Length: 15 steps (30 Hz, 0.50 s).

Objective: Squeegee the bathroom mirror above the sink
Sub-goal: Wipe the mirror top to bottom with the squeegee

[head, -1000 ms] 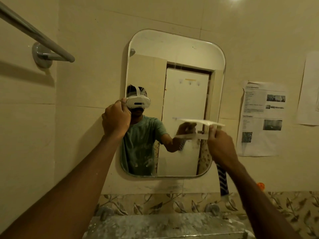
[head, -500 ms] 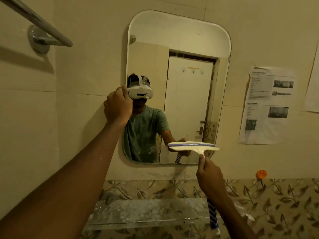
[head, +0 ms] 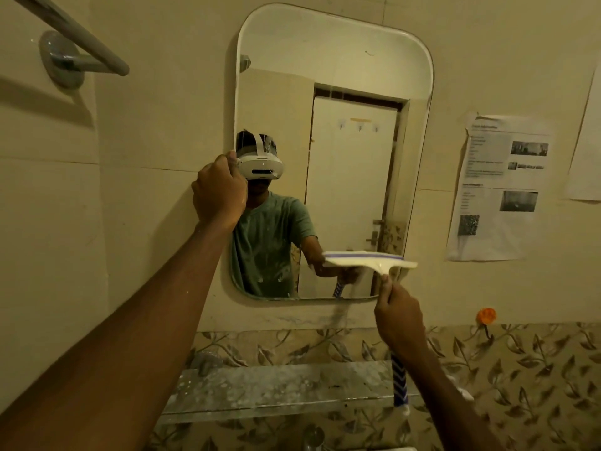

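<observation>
The tiled wall fills the view, with a band of leaf-patterned tiles along its lower part. The rounded mirror hangs at the centre, reflecting the person and a pale door. A glass shelf runs below the mirror, dusty and speckled. A printed sheet is stuck to the wall right of the mirror, and a metal towel rail crosses the upper left corner.

The left hand is at the mirror's left edge, its fingers curled closed around the rim, in the same place as half a second ago. The right hand has its fingers wrapped tight on the blue-striped handle of the squeegee. The squeegee's white blade lies level against the lower right part of the glass, close above the bottom edge. A second ago it sat mid-height on the mirror; since then it has come down, and over the last half second it has held near the same low position. A small orange hook sits on the wall near the right hand.
</observation>
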### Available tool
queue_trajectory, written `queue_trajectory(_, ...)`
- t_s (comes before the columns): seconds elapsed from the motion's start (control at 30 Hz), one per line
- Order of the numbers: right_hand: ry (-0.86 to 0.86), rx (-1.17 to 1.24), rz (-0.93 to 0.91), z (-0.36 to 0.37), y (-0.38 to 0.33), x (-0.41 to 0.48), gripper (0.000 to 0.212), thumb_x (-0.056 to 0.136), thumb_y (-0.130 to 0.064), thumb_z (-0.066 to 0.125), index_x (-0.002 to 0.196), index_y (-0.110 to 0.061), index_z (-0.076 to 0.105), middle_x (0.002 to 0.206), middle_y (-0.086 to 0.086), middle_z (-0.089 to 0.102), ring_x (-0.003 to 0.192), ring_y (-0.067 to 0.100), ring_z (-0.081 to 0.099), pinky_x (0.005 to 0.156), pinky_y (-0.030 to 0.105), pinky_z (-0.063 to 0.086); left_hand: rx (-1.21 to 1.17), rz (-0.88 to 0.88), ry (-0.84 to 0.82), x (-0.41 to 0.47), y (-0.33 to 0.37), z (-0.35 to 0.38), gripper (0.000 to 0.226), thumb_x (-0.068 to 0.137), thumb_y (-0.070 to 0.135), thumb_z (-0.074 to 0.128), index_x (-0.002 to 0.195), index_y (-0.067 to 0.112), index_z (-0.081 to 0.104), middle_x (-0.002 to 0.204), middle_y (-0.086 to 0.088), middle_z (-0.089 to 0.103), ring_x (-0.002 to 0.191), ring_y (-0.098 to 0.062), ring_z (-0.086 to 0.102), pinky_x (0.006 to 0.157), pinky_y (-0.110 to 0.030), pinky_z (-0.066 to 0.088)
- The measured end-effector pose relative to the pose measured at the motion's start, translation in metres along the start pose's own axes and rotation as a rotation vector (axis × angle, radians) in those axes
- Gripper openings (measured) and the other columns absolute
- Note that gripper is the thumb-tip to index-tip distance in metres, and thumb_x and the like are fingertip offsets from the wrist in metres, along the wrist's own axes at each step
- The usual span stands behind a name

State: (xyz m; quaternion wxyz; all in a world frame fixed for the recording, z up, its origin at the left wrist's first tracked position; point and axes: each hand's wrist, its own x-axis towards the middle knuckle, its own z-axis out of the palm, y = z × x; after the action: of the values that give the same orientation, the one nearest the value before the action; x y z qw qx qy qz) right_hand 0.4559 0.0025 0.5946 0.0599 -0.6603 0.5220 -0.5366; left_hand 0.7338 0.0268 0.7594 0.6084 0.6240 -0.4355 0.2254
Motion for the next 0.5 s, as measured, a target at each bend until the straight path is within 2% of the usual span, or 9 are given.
queue_trajectory(0.17,-0.077,-0.068,0.053,0.006,0.009,-0.025,0.048,0.104,-0.036,0.027,0.071,-0.014,0.054,0.058,0.006,0.057,0.048,0.015,0.05,0.047,0.029,0.04,0.0,0.006,-0.019,-0.002,0.002,-0.004,0.048,0.105,0.034,0.027,0.106,0.001,0.062,0.106,-0.021,0.068,0.102,-0.038,0.063,0.087,-0.04,0.046)
queue_trajectory(0.3,-0.009,-0.012,0.011,-0.016,-0.015,0.001,0.046,0.104,-0.035,0.03,0.07,-0.014,0.051,0.06,0.004,0.053,0.049,0.013,0.045,0.046,0.026,0.036,0.002,0.016,-0.034,-0.002,0.001,-0.006,0.049,0.105,0.034,0.027,0.107,0.001,0.061,0.108,-0.022,0.068,0.103,-0.038,0.062,0.087,-0.041,0.045)
queue_trajectory(0.37,0.026,0.015,-0.018,-0.024,-0.025,0.018,0.044,0.104,-0.035,0.03,0.075,-0.012,0.055,0.063,0.003,0.056,0.052,0.014,0.049,0.046,0.026,0.037,0.0,0.013,-0.045,-0.001,-0.001,-0.006,0.049,0.105,0.035,0.027,0.108,0.002,0.062,0.109,-0.021,0.068,0.103,-0.038,0.063,0.086,-0.041,0.046)
queue_trajectory(0.43,0.025,0.01,-0.028,-0.019,-0.021,0.018,0.042,0.104,-0.034,0.03,0.079,-0.012,0.056,0.065,0.006,0.058,0.054,0.016,0.053,0.047,0.027,0.04,-0.015,0.012,-0.055,0.0,-0.001,-0.007,0.049,0.105,0.036,0.027,0.108,0.002,0.062,0.108,-0.021,0.068,0.103,-0.038,0.063,0.085,-0.041,0.047)
queue_trajectory(0.5,-0.007,0.008,0.003,-0.006,-0.006,-0.002,0.041,0.104,-0.032,0.03,0.074,-0.015,0.053,0.06,0.006,0.055,0.048,0.016,0.048,0.046,0.029,0.04,-0.022,0.004,-0.061,0.001,-0.002,-0.007,0.049,0.105,0.037,0.027,0.109,0.003,0.063,0.109,-0.02,0.068,0.104,-0.036,0.063,0.085,-0.04,0.048)
